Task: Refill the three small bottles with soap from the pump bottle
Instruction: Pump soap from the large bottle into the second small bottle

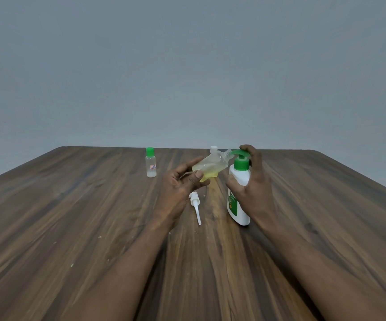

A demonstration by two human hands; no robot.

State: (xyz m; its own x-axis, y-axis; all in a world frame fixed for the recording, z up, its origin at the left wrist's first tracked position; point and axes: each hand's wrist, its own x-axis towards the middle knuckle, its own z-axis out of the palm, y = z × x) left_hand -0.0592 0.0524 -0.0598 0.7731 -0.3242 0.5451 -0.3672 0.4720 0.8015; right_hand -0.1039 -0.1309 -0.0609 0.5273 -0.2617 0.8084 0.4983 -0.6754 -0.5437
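Note:
My left hand (182,181) holds a small clear bottle (210,164) tilted, its open threaded neck pointing right at the green pump spout. Yellowish soap sits in its lower end. My right hand (251,179) grips the white pump bottle (238,205), which stands on the table, with a finger on top of its green pump head (241,158). A second small clear bottle with a green cap (150,162) stands upright at the far left. Behind the tilted bottle a white-topped bottle (213,148) is mostly hidden.
A loose white pump insert with its tube (196,208) lies on the wooden table (71,228) between my hands. Small crumbs dot the wood on the left. A plain grey wall stands behind the table's far edge.

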